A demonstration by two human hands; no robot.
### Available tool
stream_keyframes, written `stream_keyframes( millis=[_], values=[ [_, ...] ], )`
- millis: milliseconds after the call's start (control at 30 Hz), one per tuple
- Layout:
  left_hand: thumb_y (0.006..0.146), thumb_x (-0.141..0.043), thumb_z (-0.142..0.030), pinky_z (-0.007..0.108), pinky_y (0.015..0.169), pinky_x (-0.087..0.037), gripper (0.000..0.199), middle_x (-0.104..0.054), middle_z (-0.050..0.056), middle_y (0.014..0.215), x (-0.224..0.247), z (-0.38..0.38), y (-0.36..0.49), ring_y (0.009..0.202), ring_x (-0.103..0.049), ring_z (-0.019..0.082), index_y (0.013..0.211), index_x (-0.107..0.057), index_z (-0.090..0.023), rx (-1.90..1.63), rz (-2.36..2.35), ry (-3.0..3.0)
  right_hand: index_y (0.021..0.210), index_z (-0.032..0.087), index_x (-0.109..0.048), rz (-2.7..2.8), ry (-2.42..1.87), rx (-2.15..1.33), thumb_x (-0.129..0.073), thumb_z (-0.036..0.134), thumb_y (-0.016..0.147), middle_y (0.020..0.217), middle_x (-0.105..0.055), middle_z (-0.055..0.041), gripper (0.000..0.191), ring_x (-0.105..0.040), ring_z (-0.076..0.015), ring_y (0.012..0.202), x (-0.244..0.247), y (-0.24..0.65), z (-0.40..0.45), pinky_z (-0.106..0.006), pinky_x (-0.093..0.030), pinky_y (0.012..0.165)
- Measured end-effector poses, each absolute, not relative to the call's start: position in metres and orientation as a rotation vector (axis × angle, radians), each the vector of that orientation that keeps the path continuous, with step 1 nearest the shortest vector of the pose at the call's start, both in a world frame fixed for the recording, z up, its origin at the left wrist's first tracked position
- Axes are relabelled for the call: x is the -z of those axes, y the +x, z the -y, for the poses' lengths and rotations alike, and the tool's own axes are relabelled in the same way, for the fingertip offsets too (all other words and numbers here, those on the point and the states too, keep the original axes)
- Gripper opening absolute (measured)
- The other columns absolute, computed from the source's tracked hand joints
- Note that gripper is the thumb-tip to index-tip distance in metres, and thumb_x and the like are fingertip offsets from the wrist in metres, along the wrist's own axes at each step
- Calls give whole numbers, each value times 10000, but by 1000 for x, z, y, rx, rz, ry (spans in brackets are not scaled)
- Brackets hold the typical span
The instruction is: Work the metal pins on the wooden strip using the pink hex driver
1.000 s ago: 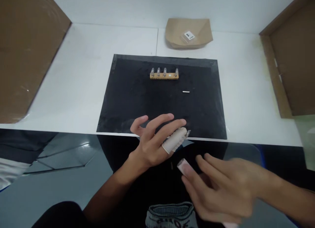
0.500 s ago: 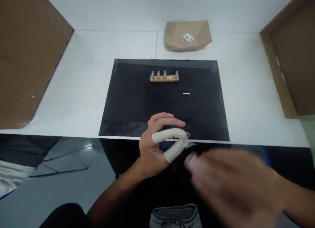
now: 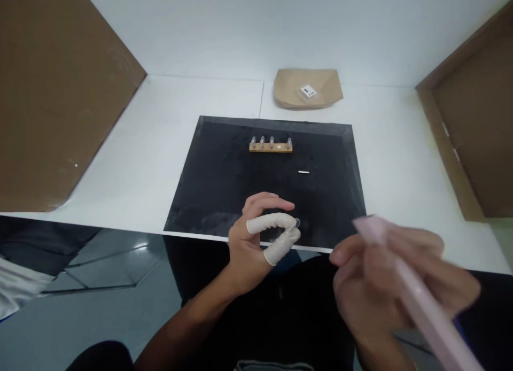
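My left hand (image 3: 256, 237) is closed in a pinch, white rubber cots over its thumb and index finger. Between those fingertips a small clear plastic tip (image 3: 297, 223) pokes out, mostly hidden. To the right, my right hand (image 3: 385, 280) grips a long, pale pink, flat-sided stick-like tool (image 3: 425, 312); its upper end points toward the mat and its lower end leaves the view. Motion blurs it, and its exact kind is unclear. The two hands are apart. On the black mat (image 3: 224, 184) stands a yellowish strip (image 3: 271, 148) with several upright clear pointed pieces and one bare white spot.
A short silver bar (image 3: 303, 172) lies on the mat, right of the strip. Behind the mat, a brown paper tray (image 3: 288, 85) holds a small clear labelled box (image 3: 308, 92). Brown cardboard panels stand at the left (image 3: 60, 93) and right (image 3: 476, 120) of the white table (image 3: 136, 157).
My right hand has risen and turned, bringing the pink tool into fuller view. My left hand keeps its pinch. The view has tilted up slightly, so the table items sit lower.
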State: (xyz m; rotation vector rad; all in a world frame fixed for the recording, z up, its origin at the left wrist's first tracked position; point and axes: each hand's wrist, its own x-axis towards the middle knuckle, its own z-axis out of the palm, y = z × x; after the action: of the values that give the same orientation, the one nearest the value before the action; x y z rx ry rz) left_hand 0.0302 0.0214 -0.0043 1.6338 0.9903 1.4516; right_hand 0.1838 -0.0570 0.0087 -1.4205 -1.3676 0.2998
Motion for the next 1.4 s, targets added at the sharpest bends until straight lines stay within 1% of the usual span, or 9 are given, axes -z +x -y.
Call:
stream_keyframes(
  millis=[100, 167, 300, 467, 767, 967, 1167, 1300, 1400],
  values=[
    [891, -786, -193, 490, 1016, -507, 62, -779, 51, 1093, 17, -38, 32, 1116, -649, 242, 894, -749, -242, -1427, -1122, 1672, 1097, 283, -732, 1505, -1298, -119, -774, 152, 884, 1109, -678, -43, 254, -718, -177, 899, 5, 191, 36, -297, -637, 681],
    [877, -792, -191, 504, 1019, -482, 62, -782, 47, 1108, 25, -56, 33, 1109, -650, 251, 870, -756, -241, -1361, -1275, 1754, 1071, 287, -736, 1636, -1266, -48, -773, 112, 864, 1125, -678, -35, 274, -714, -142, 825, 14, 189, 25, -249, -631, 623],
    [843, -818, -186, 583, 1061, -353, 89, -788, 30, 1156, 40, -91, 30, 1187, -616, 303, 826, -768, -258, -1191, -1595, 1944, 1075, 229, -708, 1618, -1334, -18, -721, 117, 903, 1069, -685, -59, 206, -716, -155, 853, 29, 186, 14, -276, -647, 678],
    [839, -831, -212, 642, 1053, -266, 76, -771, 47, 1235, 58, -106, 27, 1281, -554, 374, 815, -778, -261, -1005, -1757, 2039, 1009, 222, -719, 1348, -1445, -262, -716, 165, 918, 1059, -694, -48, 108, -707, -171, 920, 45, 193, 21, -344, -637, 798],
    [821, -867, -246, 681, 1060, -248, 87, -755, 42, 1264, 61, -102, 22, 1315, -516, 400, 796, -796, -292, -954, -1805, 2028, 997, 228, -720, 1337, -1427, -415, -704, 152, 915, 1056, -682, -47, 113, -704, -172, 950, 50, 192, 31, -346, -624, 829],
    [830, -861, -260, 613, 1088, -241, 64, -758, 47, 1243, 42, -110, 15, 1297, -534, 360, 816, -805, -286, -923, -1686, 2143, 990, 220, -711, 1362, -1417, -476, -697, 175, 920, 1059, -678, -51, 85, -709, -178, 938, 57, 201, 36, -330, -621, 780],
    [834, -846, -222, 574, 1111, -213, 70, -760, 37, 1264, 19, -166, 13, 1321, -546, 332, 842, -789, -262, -943, -1479, 2303, 1006, 220, -695, 1431, -1359, -436, -699, 153, 914, 1045, -683, -47, 114, -712, -169, 918, 63, 203, 36, -323, -622, 783],
    [750, -903, -218, 605, 1140, -225, 228, -750, 59, 1261, 23, -208, 16, 1338, -536, 353, 942, -785, -253, -795, -1435, 2261, 1029, 222, -690, 1497, -1312, -376, -688, 108, 912, 1051, -681, -45, 164, -715, -158, 906, 64, 201, 36, -303, -630, 768],
    [740, -909, -236, 646, 1155, -197, 223, -745, 84, 1255, 27, -223, 19, 1370, -499, 380, 916, -771, -230, -740, -1373, 2294, 1029, 221, -691, 1503, -1291, -367, -676, 85, 914, 1038, -682, -43, 178, -722, -155, 889, 64, 201, 37, -282, -634, 730]
  ],
)
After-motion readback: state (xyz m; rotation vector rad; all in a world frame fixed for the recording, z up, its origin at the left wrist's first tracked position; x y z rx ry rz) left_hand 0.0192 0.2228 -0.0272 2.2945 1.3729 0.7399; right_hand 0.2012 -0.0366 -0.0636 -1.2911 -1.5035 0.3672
